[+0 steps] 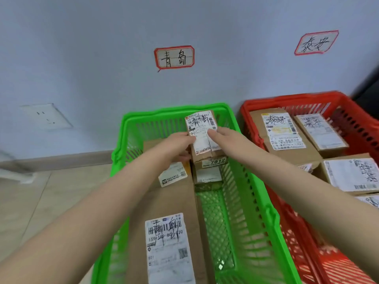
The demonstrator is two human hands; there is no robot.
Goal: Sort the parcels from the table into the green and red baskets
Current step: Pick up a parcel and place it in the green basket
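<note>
A small cardboard parcel [202, 130] with a white shipping label sits inside the green basket [252, 187], toward its far end. My left hand [178, 143] grips its left edge and my right hand [222, 138] holds its right edge. Under and beside it lie other parcels, one labelled 7012 [212, 161] and a long box [170, 232] along the basket's left side. The red basket [295, 220] stands to the right with several labelled parcels [283, 132] in it.
Two handwritten signs hang on the wall, one [174, 57] above the green basket and one [315, 43] above the red. A wall socket [46, 115] is at the left. Tiled floor [41, 197] lies left of the green basket.
</note>
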